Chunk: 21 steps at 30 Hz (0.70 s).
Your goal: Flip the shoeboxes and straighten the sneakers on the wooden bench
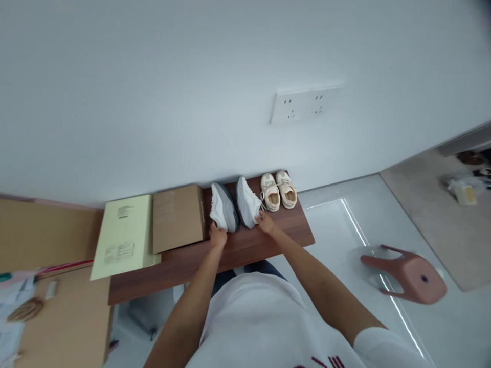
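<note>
Two grey-and-white sneakers stand side by side on a dark wooden bench (pixel 245 250) against the white wall. My left hand (pixel 217 236) grips the heel of the left sneaker (pixel 223 207). My right hand (pixel 265 222) holds the heel of the right sneaker (pixel 247 202). Just right of them sits a pair of small cream children's shoes (pixel 279 190), toes toward the wall.
A brown cardboard box (pixel 177 217) and a pale yellow box (pixel 125 236) lie on the bench's left part. A tan surface with papers (pixel 49 306) is at far left. A pink plastic stool (pixel 406 273) stands on the glossy floor at right. A double wall socket (pixel 305 105) is above.
</note>
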{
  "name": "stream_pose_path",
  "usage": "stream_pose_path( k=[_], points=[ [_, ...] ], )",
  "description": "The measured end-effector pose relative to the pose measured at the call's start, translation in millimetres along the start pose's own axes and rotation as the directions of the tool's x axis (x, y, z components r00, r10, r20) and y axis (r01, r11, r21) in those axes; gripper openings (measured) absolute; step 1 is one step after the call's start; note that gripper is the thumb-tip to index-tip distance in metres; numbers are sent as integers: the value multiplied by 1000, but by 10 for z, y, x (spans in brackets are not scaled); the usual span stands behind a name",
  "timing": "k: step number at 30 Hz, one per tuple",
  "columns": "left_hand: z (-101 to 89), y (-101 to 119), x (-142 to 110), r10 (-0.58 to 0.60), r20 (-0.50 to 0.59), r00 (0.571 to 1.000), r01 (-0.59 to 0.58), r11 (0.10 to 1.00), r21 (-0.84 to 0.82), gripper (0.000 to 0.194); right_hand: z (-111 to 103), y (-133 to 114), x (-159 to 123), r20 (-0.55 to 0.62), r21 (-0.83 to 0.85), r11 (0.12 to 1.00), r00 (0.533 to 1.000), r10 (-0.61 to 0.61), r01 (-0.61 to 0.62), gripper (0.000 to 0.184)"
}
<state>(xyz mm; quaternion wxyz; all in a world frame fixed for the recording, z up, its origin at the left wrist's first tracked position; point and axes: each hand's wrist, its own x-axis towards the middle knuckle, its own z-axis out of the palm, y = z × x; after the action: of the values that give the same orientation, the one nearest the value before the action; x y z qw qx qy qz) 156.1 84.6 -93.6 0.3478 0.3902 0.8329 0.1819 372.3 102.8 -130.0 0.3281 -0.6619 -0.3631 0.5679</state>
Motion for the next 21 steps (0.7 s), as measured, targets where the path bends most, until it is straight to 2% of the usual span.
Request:
stream_pose_path(
  k=[2,3,5,6,8,10,12,13,14,15,17,19,21],
  points=[
    [-8,19,-200,32,-81,996,-28,998,48,60,-31,18,-21,-59,-58,992,992,-113,109,36],
    [1,37,-317,94,-130,987,-86,994,67,62,-45,31,-56,-82,-99,979,979,-188,179,38],
    [55,102,-548,312,-185,932,-304,950,73,63,-95,61,-163,-109,-181,935,939,-326,304,41],
    [105,152,-647,409,-156,899,-406,912,50,61,-143,76,-224,-116,-211,915,921,-373,344,39],
    [262,297,-785,533,-17,846,-533,844,-54,57,-305,95,-322,-158,-270,880,884,-440,390,32],
    [499,503,-833,580,169,797,-553,813,-181,54,-547,91,-345,-270,-346,855,831,-486,387,27],
    [800,761,-806,580,317,750,-524,814,-251,54,-821,64,-265,-422,-438,843,756,-501,314,30],
    [960,900,-774,563,351,748,-505,826,-249,55,-948,45,-193,-471,-480,837,728,-498,263,33],
    [1116,1040,-735,532,368,763,-483,847,-223,56,-1060,26,-107,-487,-513,830,723,-490,218,37],
    [1260,1175,-692,485,382,787,-451,874,-181,57,-1152,7,-16,-473,-535,823,740,-478,190,40],
    [1485,1407,-605,377,365,851,-370,925,-93,53,-1282,-20,149,-397,-537,822,803,-445,191,40],
    [1607,1562,-528,299,337,893,-307,951,-33,39,-1365,-30,250,-353,-482,848,837,-417,219,31],
    [1642,1630,-476,276,310,910,-282,959,-24,22,-1440,-23,271,-388,-387,895,842,-376,221,27]
  ],
)
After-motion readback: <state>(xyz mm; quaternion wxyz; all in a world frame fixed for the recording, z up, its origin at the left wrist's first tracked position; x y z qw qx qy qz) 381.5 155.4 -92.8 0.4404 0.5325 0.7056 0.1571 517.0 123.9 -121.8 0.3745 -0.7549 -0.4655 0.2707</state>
